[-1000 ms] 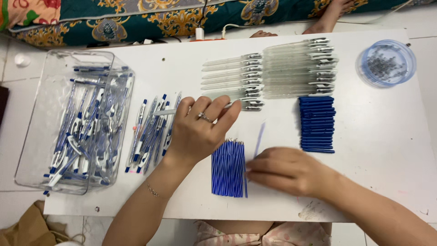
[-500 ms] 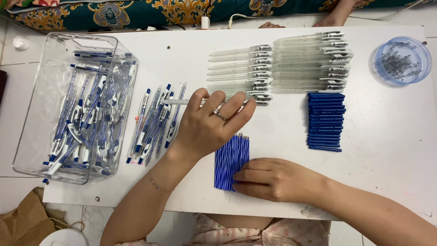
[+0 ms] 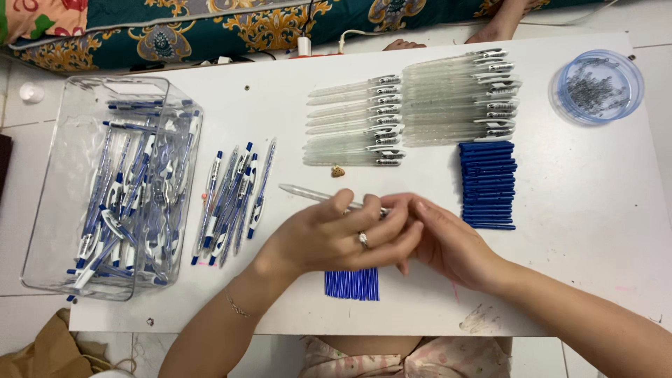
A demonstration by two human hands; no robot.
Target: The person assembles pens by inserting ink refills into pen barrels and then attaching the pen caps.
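Observation:
My left hand grips a clear pen barrel that points left over the white table. My right hand meets it at the barrel's right end, fingers closed there; what they pinch is hidden. Below both hands lies a bundle of thin blue refills, partly covered. Rows of clear barrels lie at the back. A stack of dark blue pen parts sits just right of my right hand.
A clear plastic bin full of finished blue-and-white pens stands at the left. Several finished pens lie loose beside it. A round blue-rimmed dish with small metal springs sits at the far right corner. Patterned fabric lies beyond the table.
My left hand lifted a clear barrel from the rows and drew it toward me. My right hand left the refill bundle and came up to the barrel's end.

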